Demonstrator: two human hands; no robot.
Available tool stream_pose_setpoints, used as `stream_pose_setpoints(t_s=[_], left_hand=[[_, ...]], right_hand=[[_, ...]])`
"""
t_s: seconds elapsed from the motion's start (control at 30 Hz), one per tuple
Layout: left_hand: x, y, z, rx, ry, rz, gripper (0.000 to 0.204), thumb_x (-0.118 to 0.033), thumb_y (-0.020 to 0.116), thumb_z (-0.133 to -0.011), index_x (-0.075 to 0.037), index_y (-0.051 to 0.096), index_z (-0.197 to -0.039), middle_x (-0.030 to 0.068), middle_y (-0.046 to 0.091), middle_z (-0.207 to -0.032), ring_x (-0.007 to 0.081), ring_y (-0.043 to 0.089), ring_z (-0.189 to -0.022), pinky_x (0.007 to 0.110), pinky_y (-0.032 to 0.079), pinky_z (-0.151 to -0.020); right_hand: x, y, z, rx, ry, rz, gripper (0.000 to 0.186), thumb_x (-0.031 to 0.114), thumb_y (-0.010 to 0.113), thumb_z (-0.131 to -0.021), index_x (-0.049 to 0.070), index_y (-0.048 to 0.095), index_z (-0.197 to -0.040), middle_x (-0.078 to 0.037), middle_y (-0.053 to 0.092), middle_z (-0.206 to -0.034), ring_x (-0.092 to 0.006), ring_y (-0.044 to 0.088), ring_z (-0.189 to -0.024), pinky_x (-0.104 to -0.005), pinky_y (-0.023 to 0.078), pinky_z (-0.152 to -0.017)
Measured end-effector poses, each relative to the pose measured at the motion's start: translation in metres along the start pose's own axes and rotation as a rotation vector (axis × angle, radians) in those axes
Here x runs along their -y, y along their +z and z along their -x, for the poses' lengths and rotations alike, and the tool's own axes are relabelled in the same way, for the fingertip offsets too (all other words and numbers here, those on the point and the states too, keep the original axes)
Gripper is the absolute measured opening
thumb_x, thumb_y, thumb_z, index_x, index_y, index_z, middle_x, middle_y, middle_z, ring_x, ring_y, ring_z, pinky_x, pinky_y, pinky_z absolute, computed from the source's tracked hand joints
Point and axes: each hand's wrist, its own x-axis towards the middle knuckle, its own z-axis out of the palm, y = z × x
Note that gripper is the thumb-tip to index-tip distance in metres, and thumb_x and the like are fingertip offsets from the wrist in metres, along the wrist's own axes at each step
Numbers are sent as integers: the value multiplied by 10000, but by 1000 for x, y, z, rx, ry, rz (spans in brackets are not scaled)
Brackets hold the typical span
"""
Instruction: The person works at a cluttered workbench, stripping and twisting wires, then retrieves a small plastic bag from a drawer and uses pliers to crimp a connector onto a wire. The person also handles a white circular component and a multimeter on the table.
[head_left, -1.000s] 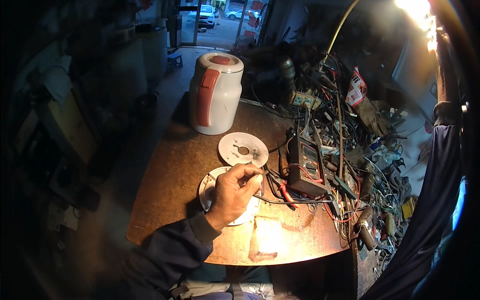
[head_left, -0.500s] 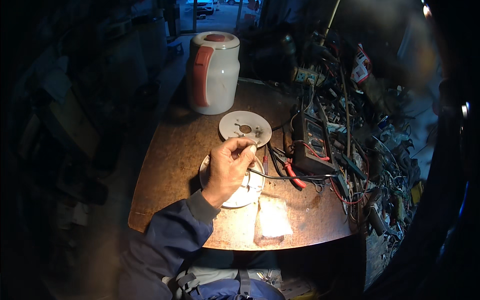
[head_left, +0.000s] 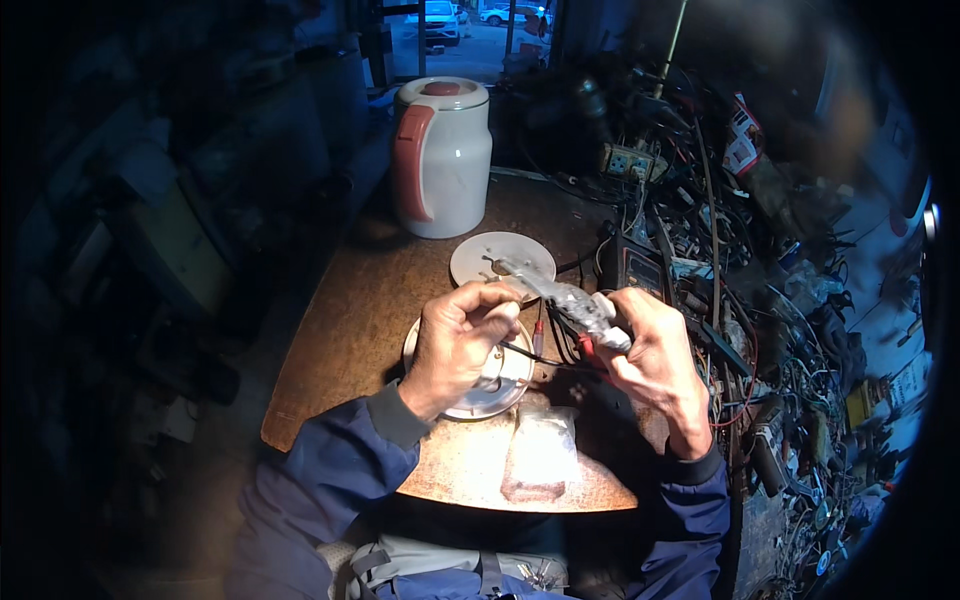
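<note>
My left hand is closed, thumb and fingertips pinched together over a round white base; whatever they hold is too small to make out. To its right, my right hand grips a crumpled clear plastic bag, smeared a little by motion. The bag reaches left past my left fingertips and covers part of a white disc with a hole and dark stains. A black cord runs from the base toward the right. A red screwdriver lies between my hands.
A white jug-shaped kettle with a pink handle stands at the back. A flat clear packet glares near the front edge. Right of my hand are a dark meter, a socket strip and heaped wires and parts.
My right hand has come in from the right with the clear plastic bag, now hiding much of the pliers and meter. My left hand keeps its pinch. The view has shifted slightly.
</note>
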Motion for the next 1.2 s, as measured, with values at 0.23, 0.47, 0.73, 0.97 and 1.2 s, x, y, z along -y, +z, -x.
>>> stream_pose_setpoints(t_s=[0.23, 0.47, 0.73, 0.97, 1.2], left_hand=[[3, -11, -4, -74, -143, 388, 147, -102, 657, -994, -13, 658, -1111, 57, 678, -882, 117, 641, -794, 252, 555, -747], [-4, -16, -7, -96, -65, 381, 154, -99, 664, -990, -20, 665, -1122, 53, 679, -881, 108, 633, -775, 241, 537, -720], [0, -14, -6, -52, -30, 299, 157, -79, 661, -988, -6, 665, -1127, 53, 685, -881, 113, 644, -785, 256, 541, -747], [-1, -15, -4, -13, -81, 295, 168, -89, 669, -983, 3, 663, -1123, 41, 688, -881, 94, 664, -798, 254, 568, -744], [-2, -16, -3, -9, -115, 281, 179, -95, 669, -984, 8, 660, -1130, 36, 686, -885, 92, 668, -799, 257, 571, -744]], right_hand=[[21, -20, 26, 44, 417, -515, 162, 32, 709, -797, -11, 631, -933, -153, 641, -765, -234, 597, -622, -334, 477, -602], [17, 2, 38, 171, 355, 23, 257, 126, 704, -765, -37, 578, -919, -260, 633, -783, -452, 647, -721, -497, 521, -645], [12, 29, 45, 68, 184, 105, 351, 93, 723, -688, -39, 581, -981, -207, 609, -847, -397, 626, -806, -472, 527, -721], [12, 31, 45, 22, 208, 90, 375, 67, 724, -687, -45, 601, -1022, -205, 613, -855, -390, 631, -820, -467, 528, -735], [14, 27, 44, 8, 163, 90, 398, 60, 725, -678, -46, 603, -1041, -209, 612, -867, -392, 628, -824, -466, 526, -744]])
